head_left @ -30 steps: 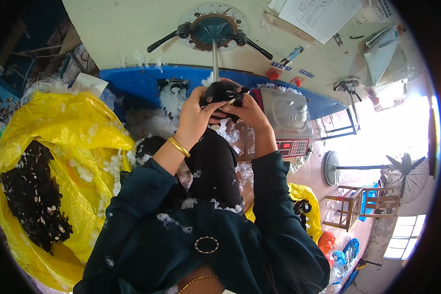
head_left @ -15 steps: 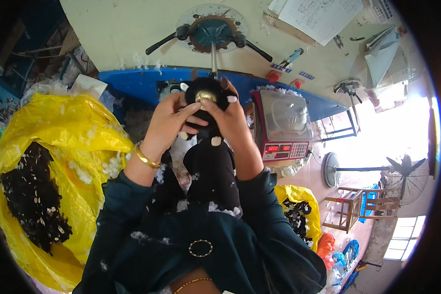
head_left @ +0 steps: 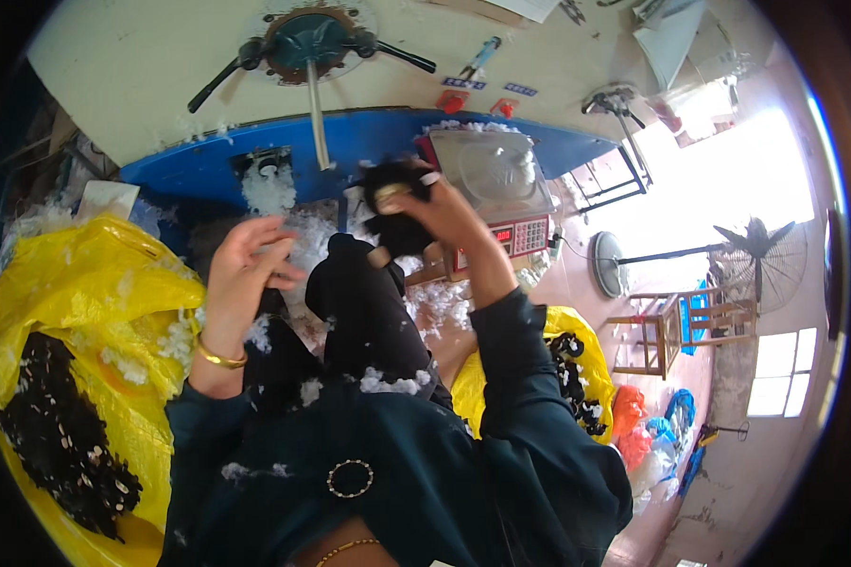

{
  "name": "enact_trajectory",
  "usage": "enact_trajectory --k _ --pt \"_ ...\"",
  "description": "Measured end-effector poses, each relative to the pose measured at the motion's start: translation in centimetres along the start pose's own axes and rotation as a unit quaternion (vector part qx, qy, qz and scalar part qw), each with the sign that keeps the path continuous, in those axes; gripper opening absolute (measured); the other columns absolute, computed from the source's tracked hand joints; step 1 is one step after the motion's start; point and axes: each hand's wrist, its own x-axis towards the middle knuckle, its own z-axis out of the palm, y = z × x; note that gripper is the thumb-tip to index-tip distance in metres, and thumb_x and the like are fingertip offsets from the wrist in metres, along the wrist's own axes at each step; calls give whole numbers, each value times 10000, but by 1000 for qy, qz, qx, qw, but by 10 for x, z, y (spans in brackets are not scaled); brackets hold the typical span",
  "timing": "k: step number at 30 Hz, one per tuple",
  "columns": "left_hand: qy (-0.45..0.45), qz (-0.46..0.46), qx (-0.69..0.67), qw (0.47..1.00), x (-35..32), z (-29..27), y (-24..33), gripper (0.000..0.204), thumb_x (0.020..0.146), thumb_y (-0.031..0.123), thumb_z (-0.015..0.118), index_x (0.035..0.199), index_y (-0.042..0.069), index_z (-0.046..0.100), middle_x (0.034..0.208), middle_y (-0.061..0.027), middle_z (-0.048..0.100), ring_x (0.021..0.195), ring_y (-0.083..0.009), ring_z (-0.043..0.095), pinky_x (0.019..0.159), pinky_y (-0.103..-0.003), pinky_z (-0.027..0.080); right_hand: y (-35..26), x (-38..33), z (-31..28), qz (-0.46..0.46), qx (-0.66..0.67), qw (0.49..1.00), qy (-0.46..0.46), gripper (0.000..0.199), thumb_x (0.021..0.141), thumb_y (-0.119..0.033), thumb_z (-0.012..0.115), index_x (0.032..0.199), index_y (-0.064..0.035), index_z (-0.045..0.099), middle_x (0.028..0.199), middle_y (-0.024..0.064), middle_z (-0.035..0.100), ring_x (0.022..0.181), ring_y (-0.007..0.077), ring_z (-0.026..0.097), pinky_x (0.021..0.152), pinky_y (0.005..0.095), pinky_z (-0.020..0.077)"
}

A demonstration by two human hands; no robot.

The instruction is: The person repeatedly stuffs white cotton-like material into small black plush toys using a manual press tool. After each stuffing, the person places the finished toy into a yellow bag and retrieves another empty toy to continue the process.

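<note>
A small black plush toy (head_left: pixel 392 223), smeared by motion, hangs from my right hand (head_left: pixel 435 208), whose fingers are closed round it. It has a gold-coloured muzzle and pale feet. The toy is beside the weighing scale (head_left: pixel 490 175), overlapping its near left corner in the picture. My left hand (head_left: pixel 246 269) is raised over my lap, fingers apart with nothing in them, a gold bangle on its wrist. Ahead of both hands, a metal pipe (head_left: pixel 319 128) sticks out of the machine, its end bare and apart from the toy.
A yellow sack (head_left: pixel 113 274) of black plush pieces (head_left: pixel 61 430) stands at my left. Another yellow sack (head_left: pixel 563 331) is at my right. White stuffing (head_left: pixel 269 189) lies under the machine's blue edge (head_left: pixel 199 151). A standing fan (head_left: pixel 758 250) and wooden chairs (head_left: pixel 648 331) are farther right.
My left hand has let go of the plush toy and drawn back to the left. My right hand has carried the toy rightward, away from the pipe toward the scale. The view has shifted too.
</note>
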Motion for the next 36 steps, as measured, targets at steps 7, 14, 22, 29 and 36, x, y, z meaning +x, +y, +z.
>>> enact_trajectory --k 7,14,22,29,36 --pt "25 -59 2 998 -12 -20 -36 227 950 215 569 1093 39 576 996 -89 664 741 -138 655 616 -209 527 157 -26 -146 346 -136 908 193 762 804 -516 673 1198 119 524 1099 292 620 1062 366 603 894 381 460" --pt "28 -106 44 993 -33 -40 -61 214 961 202 545 1116 56 568 1000 -85 661 784 -142 648 667 -239 525 160 -64 -179 361 -117 852 360 729 779 -527 710 1219 31 548 833 165 689 616 181 673 555 298 522" --pt "96 -132 4 986 -59 -58 -72 197 946 193 572 1085 55 590 968 -84 660 790 -142 639 672 -232 509 156 -39 -196 407 -81 855 310 764 715 -540 753 1152 64 586 871 161 692 707 188 680 571 315 532" --pt "46 -139 -7 989 -54 -22 -75 280 967 258 528 1145 47 573 1046 -112 646 794 -169 648 677 -263 515 74 26 -42 216 78 973 -37 699 652 -262 844 1242 -20 559 1062 99 660 946 176 610 779 309 499" --pt "15 79 -152 985 -38 7 -76 383 930 251 576 1263 73 511 1095 -69 627 876 -128 616 722 -253 512 -45 -20 80 110 281 874 -381 804 672 -189 825 1341 -1 422 1188 103 582 1083 198 558 955 329 437"
